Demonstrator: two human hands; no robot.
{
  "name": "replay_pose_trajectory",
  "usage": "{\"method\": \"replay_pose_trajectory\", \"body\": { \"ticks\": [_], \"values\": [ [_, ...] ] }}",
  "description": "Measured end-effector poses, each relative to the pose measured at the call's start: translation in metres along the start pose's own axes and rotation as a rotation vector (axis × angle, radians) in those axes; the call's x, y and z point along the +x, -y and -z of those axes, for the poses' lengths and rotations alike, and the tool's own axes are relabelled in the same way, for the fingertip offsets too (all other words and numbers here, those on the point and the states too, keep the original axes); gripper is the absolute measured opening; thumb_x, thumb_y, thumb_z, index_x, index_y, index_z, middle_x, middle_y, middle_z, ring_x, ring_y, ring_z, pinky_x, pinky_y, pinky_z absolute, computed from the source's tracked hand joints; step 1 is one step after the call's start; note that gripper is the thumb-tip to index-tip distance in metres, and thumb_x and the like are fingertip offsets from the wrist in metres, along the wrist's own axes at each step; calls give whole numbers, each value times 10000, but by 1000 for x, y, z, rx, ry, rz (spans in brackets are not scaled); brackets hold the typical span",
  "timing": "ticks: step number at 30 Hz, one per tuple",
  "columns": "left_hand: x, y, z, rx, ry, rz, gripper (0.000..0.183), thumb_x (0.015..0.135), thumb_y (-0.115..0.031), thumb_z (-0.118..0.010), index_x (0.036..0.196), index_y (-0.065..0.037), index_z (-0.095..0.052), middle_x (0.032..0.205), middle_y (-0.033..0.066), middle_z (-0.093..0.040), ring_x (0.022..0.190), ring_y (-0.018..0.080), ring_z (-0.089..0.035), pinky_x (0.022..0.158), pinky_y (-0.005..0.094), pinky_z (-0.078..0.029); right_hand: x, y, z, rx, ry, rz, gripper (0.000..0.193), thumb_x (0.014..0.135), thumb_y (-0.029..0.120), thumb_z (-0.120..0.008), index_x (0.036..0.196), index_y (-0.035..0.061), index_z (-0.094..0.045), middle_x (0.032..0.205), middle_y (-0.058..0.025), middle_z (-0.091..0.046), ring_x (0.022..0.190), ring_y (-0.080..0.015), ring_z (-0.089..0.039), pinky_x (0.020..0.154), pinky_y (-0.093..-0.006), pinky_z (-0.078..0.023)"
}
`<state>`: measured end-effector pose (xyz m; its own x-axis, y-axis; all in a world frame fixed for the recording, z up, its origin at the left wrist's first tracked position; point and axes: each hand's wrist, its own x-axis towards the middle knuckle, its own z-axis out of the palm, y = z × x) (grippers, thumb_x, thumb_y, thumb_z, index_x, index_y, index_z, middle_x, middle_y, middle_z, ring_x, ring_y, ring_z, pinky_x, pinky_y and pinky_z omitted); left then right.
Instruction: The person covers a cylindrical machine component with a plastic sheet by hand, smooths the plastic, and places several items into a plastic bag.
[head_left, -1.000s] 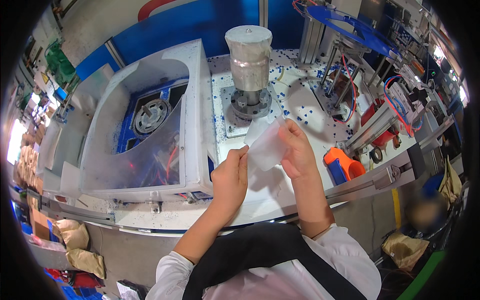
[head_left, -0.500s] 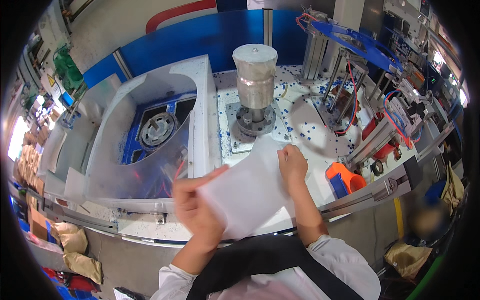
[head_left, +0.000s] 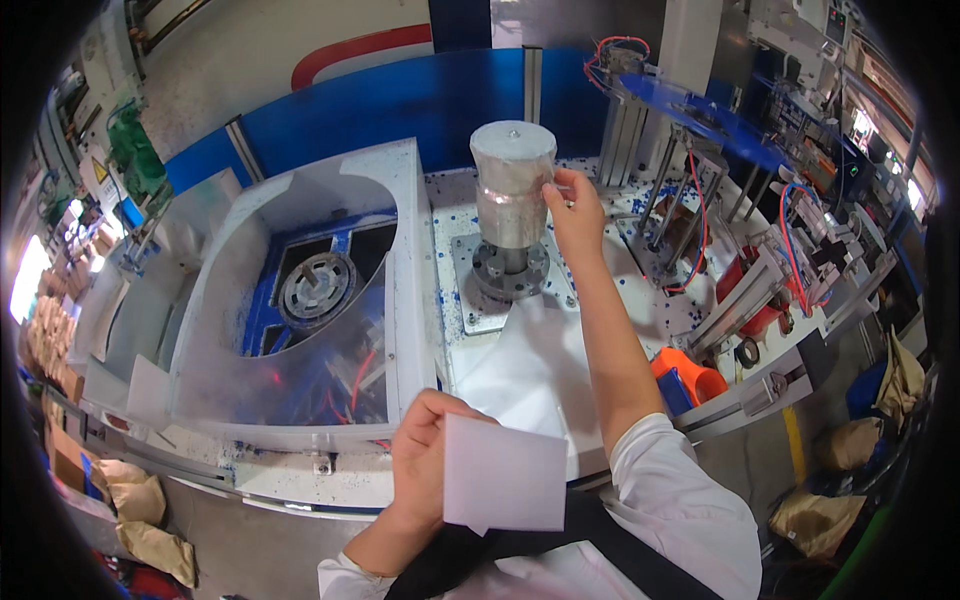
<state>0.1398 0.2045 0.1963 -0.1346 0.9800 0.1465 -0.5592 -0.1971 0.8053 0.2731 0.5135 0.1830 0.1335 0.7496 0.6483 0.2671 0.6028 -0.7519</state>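
A white square sheet (head_left: 505, 475), with a small flap at its lower edge, is gripped in my left hand (head_left: 420, 450) close to my body. My right hand (head_left: 577, 215) reaches forward to the upright metal cylinder (head_left: 515, 205). Its thumb and fingers are drawn together against the cylinder's right side; whatever may be between them is too small to make out. Pale wrapping covers the cylinder's upper part, and a bolted round base (head_left: 512, 270) carries it. More white sheet material (head_left: 530, 360) lies on the table in front of that base.
On the left stands a white housing (head_left: 405, 290) with a round opening around a metal hub (head_left: 318, 288). An orange holder (head_left: 700, 378) sits at the front right. Farther right is a blue disc (head_left: 705, 118) on rods, with red tubing. Blue pellets are scattered over the table.
My right hand has left the white sheet and moved forward and up to the cylinder. My left hand has drawn the sheet down toward my body. The blue disc has shifted in view.
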Motion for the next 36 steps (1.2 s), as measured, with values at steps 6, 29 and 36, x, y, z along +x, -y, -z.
{"method": "replay_pose_trajectory", "body": {
  "ticks": [6, 29, 36],
  "values": [
    [5, 9, -2, 50, -69, 60, 165, 955, -197, -505, 967, -34, -484, 833, 177, -653, 715, 191, -642, 647, 286, -525, 12, -11, -15, -19, -60, 13, 107, 851, 110, -581, 911, 28, -614, 859, -82, -633, 744, -201, -612, 671, -315, -472],
    [5, 26, 13, 98, 120, -49, 95, 947, -43, -473, 1027, 4, -450, 944, 224, -637, 844, 223, -644, 759, 340, -530, 18, -15, -18, -93, -57, 83, 124, 810, 126, -465, 747, 21, -482, 703, -134, -519, 628, -281, -504, 596, -363, -401],
    [5, 25, 17, 51, 157, -35, 96, 951, -46, -469, 1032, -1, -445, 948, 221, -638, 854, 229, -646, 764, 345, -533, 4, -11, -26, 65, -119, -64, 208, 867, 198, -509, 761, 21, -488, 685, -109, -528, 609, -229, -501, 585, -333, -400]
  ]
}}
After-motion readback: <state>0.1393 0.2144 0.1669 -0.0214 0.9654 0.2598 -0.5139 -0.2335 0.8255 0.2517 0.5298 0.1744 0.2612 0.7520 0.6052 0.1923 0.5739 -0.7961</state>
